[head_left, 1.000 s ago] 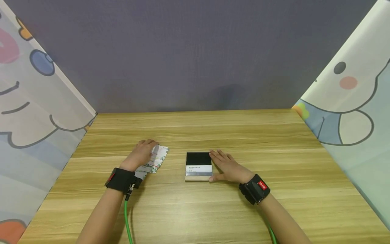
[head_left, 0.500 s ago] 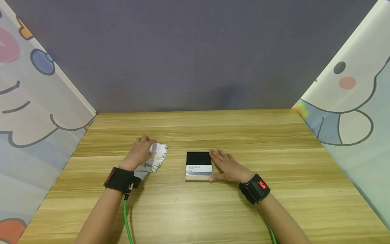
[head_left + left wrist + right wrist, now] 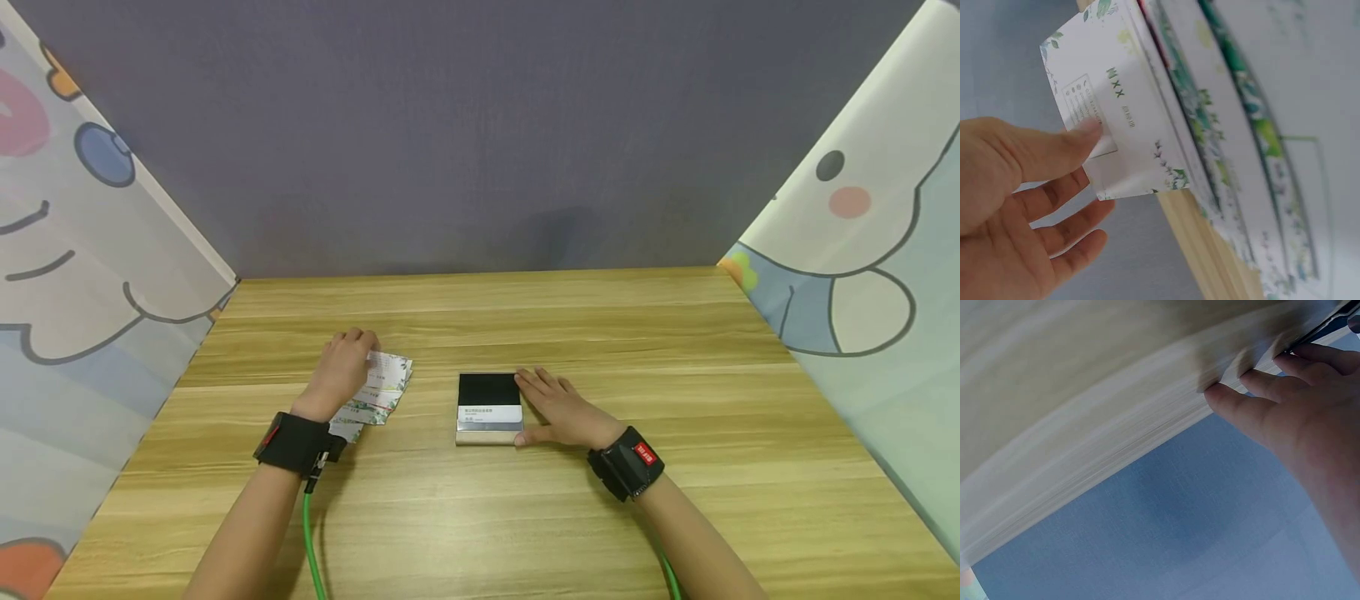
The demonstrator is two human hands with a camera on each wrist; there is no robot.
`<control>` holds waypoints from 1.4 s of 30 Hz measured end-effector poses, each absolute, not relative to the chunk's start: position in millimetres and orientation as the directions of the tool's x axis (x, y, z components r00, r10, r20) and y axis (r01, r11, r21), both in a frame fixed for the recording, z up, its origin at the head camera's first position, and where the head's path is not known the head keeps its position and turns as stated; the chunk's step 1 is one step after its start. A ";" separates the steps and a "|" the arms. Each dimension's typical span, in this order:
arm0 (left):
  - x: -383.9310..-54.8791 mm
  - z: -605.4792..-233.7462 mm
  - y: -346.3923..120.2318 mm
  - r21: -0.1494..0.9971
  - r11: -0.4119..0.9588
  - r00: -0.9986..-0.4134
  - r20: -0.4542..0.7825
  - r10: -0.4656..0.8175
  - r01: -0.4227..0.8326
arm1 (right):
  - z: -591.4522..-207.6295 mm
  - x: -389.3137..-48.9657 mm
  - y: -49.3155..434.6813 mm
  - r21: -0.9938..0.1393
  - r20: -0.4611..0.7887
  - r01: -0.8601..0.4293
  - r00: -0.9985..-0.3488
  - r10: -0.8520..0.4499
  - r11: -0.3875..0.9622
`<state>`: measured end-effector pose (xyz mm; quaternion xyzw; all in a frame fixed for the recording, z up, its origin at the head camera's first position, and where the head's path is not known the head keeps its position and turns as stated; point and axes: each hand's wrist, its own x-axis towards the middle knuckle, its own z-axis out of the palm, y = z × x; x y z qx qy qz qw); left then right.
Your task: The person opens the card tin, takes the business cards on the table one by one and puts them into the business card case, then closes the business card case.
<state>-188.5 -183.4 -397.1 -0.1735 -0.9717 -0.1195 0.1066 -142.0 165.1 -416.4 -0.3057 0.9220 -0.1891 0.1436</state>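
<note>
Several white business cards [image 3: 384,390] with green leaf prints lie fanned out at the left of the table. My left hand [image 3: 337,377] is over their far left end. In the left wrist view its thumb presses on the end card [image 3: 1125,106] with fingers behind, pinching it. A flat card case [image 3: 489,390], black above and silvery below with a white label strip, lies in the middle. Its right edge is touched by my right hand [image 3: 566,414], which rests on the table with straight, spread fingers, thumb near the case's front corner.
The wood-grain table [image 3: 480,517] meets a grey-blue panel [image 3: 480,142] at its back edge. Cartoon-printed sheets [image 3: 870,250] stand at both sides. Each wrist wears a black strap [image 3: 626,463], and a green cable [image 3: 311,546] trails from the left one.
My left hand has shifted slightly away and to the left along the cards, and the cards have moved a little with it. The right hand and the card case have stayed put.
</note>
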 end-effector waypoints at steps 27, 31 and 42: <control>-183.1 -376.8 -135.1 0.429 0.784 -0.892 0.155 0.425 0.449 | -416.8 -142.7 164.6 -0.436 -0.158 -0.502 -0.775 -0.612 0.747; -182.7 -377.0 -121.6 0.451 0.763 -0.881 0.145 0.450 0.463 | -417.3 -142.5 165.4 -0.431 -0.163 -0.500 -0.776 -0.610 0.751; -181.6 -377.3 -88.2 0.527 0.685 -0.842 0.118 0.526 0.502 | -417.0 -142.7 163.7 -0.430 -0.160 -0.498 -0.779 -0.606 0.753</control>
